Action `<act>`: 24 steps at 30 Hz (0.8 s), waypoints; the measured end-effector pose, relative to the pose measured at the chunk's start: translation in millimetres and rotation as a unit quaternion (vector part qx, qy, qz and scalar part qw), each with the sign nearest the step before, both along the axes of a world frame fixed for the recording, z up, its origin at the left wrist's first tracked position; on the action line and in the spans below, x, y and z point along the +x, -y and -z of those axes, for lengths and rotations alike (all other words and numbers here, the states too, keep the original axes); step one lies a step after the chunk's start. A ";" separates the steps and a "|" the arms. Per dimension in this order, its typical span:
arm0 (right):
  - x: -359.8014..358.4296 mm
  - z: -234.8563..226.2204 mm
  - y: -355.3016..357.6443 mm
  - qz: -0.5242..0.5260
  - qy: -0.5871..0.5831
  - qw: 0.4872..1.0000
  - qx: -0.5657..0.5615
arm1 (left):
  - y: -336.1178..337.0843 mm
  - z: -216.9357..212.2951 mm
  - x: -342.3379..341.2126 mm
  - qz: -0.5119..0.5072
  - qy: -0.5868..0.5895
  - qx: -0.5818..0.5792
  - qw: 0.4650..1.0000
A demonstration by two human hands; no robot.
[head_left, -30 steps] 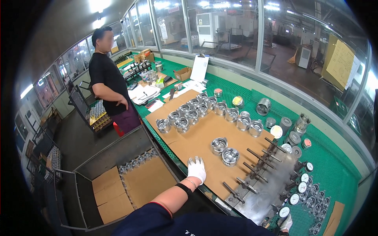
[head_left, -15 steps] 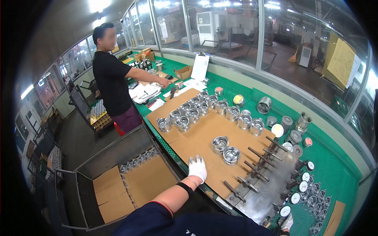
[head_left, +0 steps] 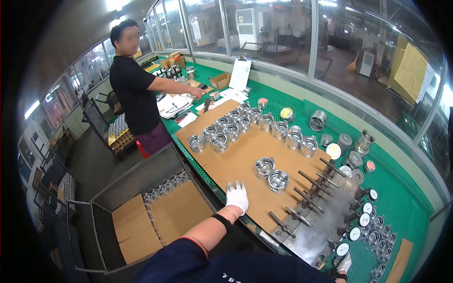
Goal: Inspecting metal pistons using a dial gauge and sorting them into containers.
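My left hand (head_left: 237, 197), in a white glove, rests palm down with fingers stretched out on the near edge of a brown cardboard sheet (head_left: 222, 172). It holds nothing. Ahead and to its right are two metal pistons standing side by side: one (head_left: 264, 167) and, slightly nearer, another (head_left: 279, 180). My right hand (head_left: 345, 263), also gloved, is at the lower right beside the nearest dial gauge (head_left: 342, 249) of a steel measuring fixture (head_left: 314, 236). Its fingers are partly hidden, so its grip does not show.
More pistons (head_left: 231, 131) line the cardboard's far side. Others (head_left: 380, 244) crowd the green mat (head_left: 401, 198) beyond the gauges. Rods (head_left: 307, 178) stick out from the fixture. A metal cart (head_left: 137, 181) with cardboard and pistons stands left. A co-worker (head_left: 134, 89) reaches over the bench.
The view has tilted very slightly. The co-worker's head and outstretched arm have shifted a little. Both my hands stay in about the same places, and the pistons have not moved on the cardboard.
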State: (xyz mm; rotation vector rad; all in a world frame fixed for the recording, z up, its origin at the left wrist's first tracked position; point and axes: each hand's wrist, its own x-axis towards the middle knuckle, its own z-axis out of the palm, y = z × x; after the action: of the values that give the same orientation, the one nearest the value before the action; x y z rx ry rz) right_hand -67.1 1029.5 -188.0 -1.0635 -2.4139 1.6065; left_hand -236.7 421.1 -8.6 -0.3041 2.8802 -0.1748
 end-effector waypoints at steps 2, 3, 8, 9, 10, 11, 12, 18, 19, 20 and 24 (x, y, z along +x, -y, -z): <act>4.5 -1.2 -2.7 -0.004 0.005 1.000 0.004 | 1.4 2.1 0.5 -0.002 -0.005 -0.010 1.000; 6.0 -1.7 -3.7 -0.005 0.007 1.000 0.006 | 1.3 1.8 0.0 -0.002 -0.004 -0.009 1.000; 11.8 -2.7 -6.8 -0.012 0.014 1.000 0.012 | 1.7 0.0 -0.5 -0.004 0.002 -0.010 1.000; 13.8 -2.4 -7.5 -0.012 0.016 1.000 0.013 | 0.2 -3.2 -0.3 -0.003 0.002 -0.011 1.000; 15.6 -1.9 -7.9 -0.012 0.017 1.000 0.014 | -1.7 -7.4 0.8 0.002 0.009 -0.016 1.000; 17.3 -1.3 -8.3 -0.012 0.018 1.000 0.015 | -3.1 -10.2 1.1 0.008 0.015 -0.021 1.000; 14.9 -0.3 -5.1 -0.015 0.017 1.000 0.013 | -1.6 -9.2 1.0 0.006 0.013 -0.024 1.000; 4.3 4.3 4.9 -0.030 0.015 0.999 0.011 | -0.5 2.0 2.1 -0.003 0.000 -0.019 1.000; 4.1 5.0 5.3 -0.033 0.017 0.999 0.012 | 0.2 2.5 2.3 0.000 -0.005 -0.014 1.000; 4.1 5.7 5.6 -0.036 0.019 0.999 0.013 | 0.8 3.2 2.8 0.002 -0.010 -0.009 1.000; 8.4 12.5 2.2 -0.041 0.023 0.999 0.016 | -0.9 -3.4 1.8 0.007 -0.007 -0.009 1.000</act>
State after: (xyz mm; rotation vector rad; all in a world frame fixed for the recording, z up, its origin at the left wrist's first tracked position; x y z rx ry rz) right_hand -58.7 1027.2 -200.4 -1.0209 -2.5369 1.5766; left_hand -235.0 422.1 -5.2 -0.2912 2.8975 -0.2020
